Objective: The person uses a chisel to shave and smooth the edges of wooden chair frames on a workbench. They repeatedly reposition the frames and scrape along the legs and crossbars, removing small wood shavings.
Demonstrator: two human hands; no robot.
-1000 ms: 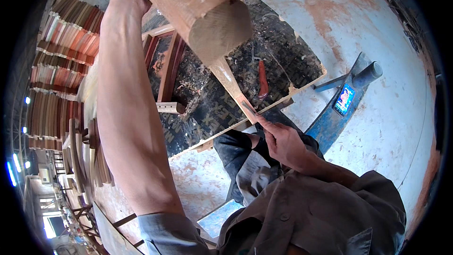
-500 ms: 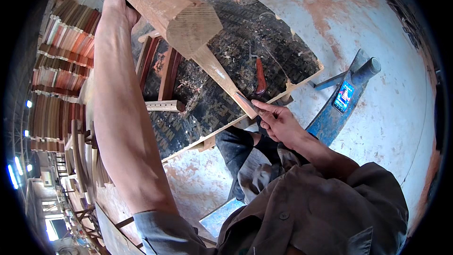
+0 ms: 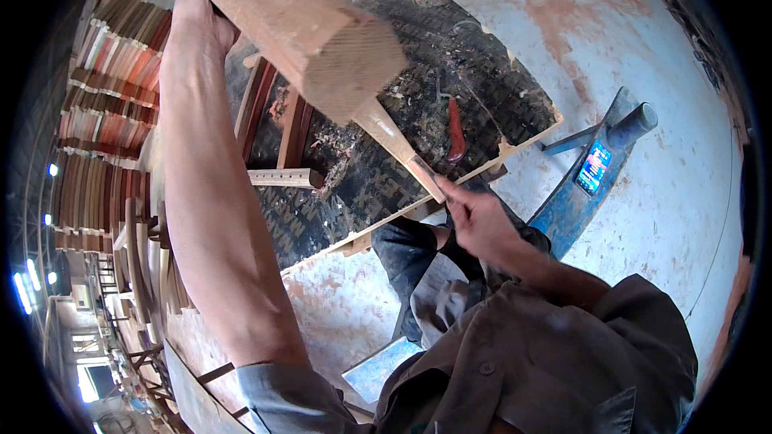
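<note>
My left hand (image 3: 211, 4) is closed round the narrow far end of a thick wooden mallet (image 3: 277, 24), shaped like a faceted club. Its broad end-grain face, blurred, hangs close to me above the bench. Beneath it a narrow wooden strip (image 3: 388, 133) slants toward me, partly hidden by the mallet. At the strip's near end lies a thin grey chisel blade (image 3: 424, 167). My right hand (image 3: 486, 225) is closed round the chisel there, its handle hidden by the fingers. A bent metal tool with a red handle (image 3: 456, 133) lies just beyond.
The dark bench board (image 3: 346, 217) carries shavings and a reddish wooden frame (image 3: 289, 133). On the right, a phone (image 3: 595, 167) rests on a blue metal stand (image 3: 575, 205) with an upright cylinder. Stacked boards (image 3: 112, 112) rise at the left.
The mallet's broad end has swung right and down, nearer the chisel, and is now blurred. My right index finger, stretched out before, is now more curled. The view has shifted slightly.
</note>
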